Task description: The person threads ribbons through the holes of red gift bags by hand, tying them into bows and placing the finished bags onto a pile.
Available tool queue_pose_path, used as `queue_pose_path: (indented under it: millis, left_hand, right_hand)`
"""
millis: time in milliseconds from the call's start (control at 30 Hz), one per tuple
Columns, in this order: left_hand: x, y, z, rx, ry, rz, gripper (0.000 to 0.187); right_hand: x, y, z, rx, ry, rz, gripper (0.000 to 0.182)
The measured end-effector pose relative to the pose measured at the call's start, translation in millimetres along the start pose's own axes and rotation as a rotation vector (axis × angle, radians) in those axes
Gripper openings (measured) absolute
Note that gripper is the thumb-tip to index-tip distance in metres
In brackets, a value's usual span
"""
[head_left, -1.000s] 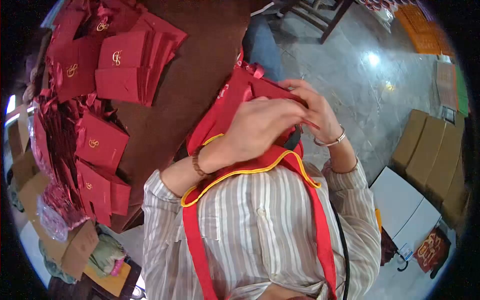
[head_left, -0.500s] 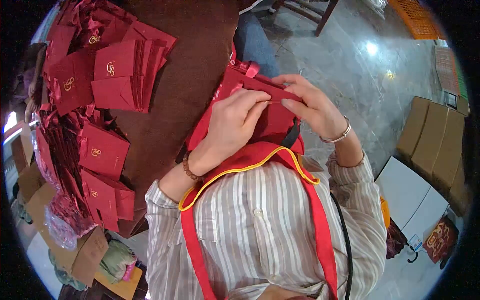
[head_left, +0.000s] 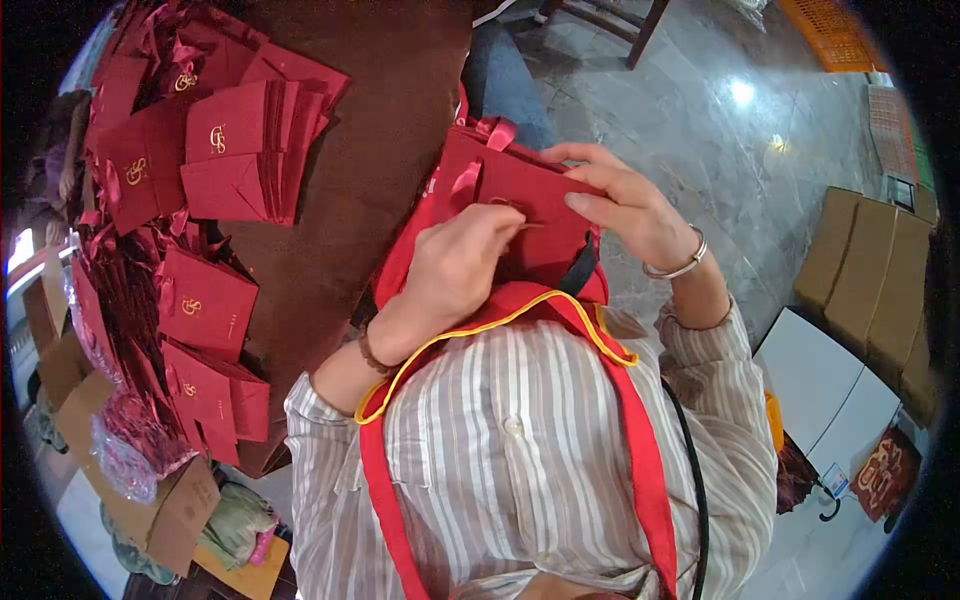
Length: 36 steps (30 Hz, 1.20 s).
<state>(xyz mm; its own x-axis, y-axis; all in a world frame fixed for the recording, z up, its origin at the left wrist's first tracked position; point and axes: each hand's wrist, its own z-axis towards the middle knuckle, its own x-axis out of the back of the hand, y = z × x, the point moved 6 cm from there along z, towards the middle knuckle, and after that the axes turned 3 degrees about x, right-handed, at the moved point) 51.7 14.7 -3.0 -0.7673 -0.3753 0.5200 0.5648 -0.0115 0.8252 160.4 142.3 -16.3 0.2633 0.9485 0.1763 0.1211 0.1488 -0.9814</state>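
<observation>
A dark red paper gift bag [head_left: 535, 190] with ribbon handles lies at my lap, over a red apron [head_left: 520, 300] with yellow trim. My right hand [head_left: 635, 210], wearing a silver bangle, grips the bag's right edge, its thumb on the near face and its fingers behind. My left hand [head_left: 455, 262] is closed in a pinch in front of the bag's face. From its fingertips pokes a thin pale sliver, too small to name. Part of a gold mark on the bag shows just above those fingertips. A pink-red ribbon loop [head_left: 467, 185] stands up left of it.
Stacked red gift bags [head_left: 235, 150] with gold lettering cover the left of the brown table [head_left: 385, 100]. More bags [head_left: 205, 305] stand nearer me. Cardboard boxes [head_left: 860, 280] and a white box [head_left: 830, 390] are on the floor at right. A wooden stool [head_left: 610, 25] stands beyond.
My left hand has drawn down and left, away from my right thumb, and the thin sliver has come with it. My right hand keeps hold of the bag, and more of its face shows.
</observation>
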Motion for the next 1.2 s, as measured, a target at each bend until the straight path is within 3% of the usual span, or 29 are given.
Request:
queue_pose_path:
  millis: [33, 133, 333, 600, 933, 1200]
  left_hand:
    - [-0.8, -9.1, -0.9, 0.277, -0.090, -0.208, 0.013]
    - [2.0, -13.7, 3.3, 0.339, -0.090, -0.318, 0.016]
    - [-8.6, -18.1, 8.6, 0.473, -0.081, -0.527, 0.018]
    - [-2.6, 1.8, 21.5, 0.065, 0.120, -0.079, 0.012]
    - [-3.6, 8.9, 26.3, -0.068, 0.131, -0.012, 0.007]
    - [-16.3, 20.8, 24.5, -0.158, 0.070, 0.278, 0.010]
  right_hand:
    - [-0.7, 0.6, 0.3, -0.008, -0.008, 0.043, 0.023]
    - [0.1, -2.1, 0.4, 0.072, -0.017, 0.042, 0.024]
    - [-3.9, -8.6, 1.5, 0.017, 0.028, -0.081, 0.019]
    - [-4.0, -10.5, 1.2, 0.082, 0.064, -0.147, 0.018]
    - [-7.4, -14.4, -0.3, 0.095, 0.119, -0.191, 0.020]
    - [-9.4, -23.3, -4.8, 0.075, 0.178, -0.320, 0.015]
